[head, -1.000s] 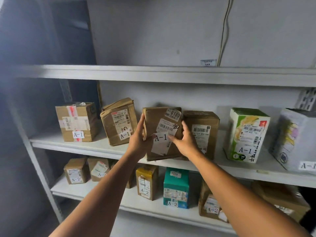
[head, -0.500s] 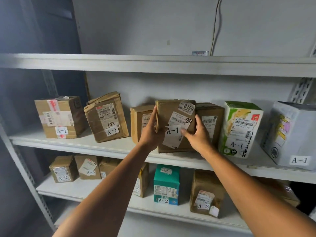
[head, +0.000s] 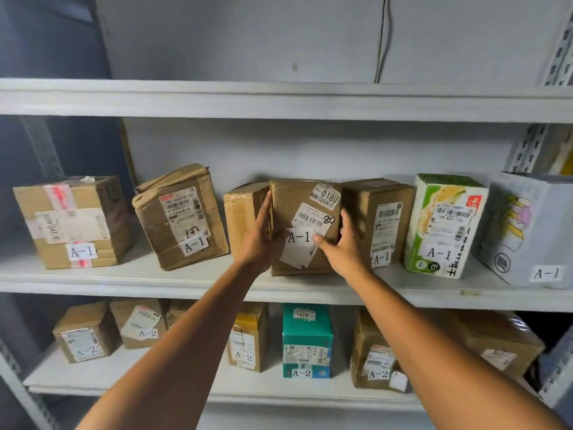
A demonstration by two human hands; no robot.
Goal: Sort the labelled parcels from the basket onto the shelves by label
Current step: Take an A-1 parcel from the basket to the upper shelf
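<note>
Left hand and right hand gripped the A-1 cardboard parcel, which looked pretty much seated on the crowded A-1 shelf; the basket was out of view.

A pale grey wall stood behind white metal shelves — a thin cable ran down it. Slotted uprights rose at the right; the left side lay in shadow.

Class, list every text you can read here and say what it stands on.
"A-1": held parcel, green carton, grey box.
"0180", "80": held parcel.
"159 K02 170": green carton.
"A-2": teal box.
Small print on the shipping labels: too small to read.
</note>
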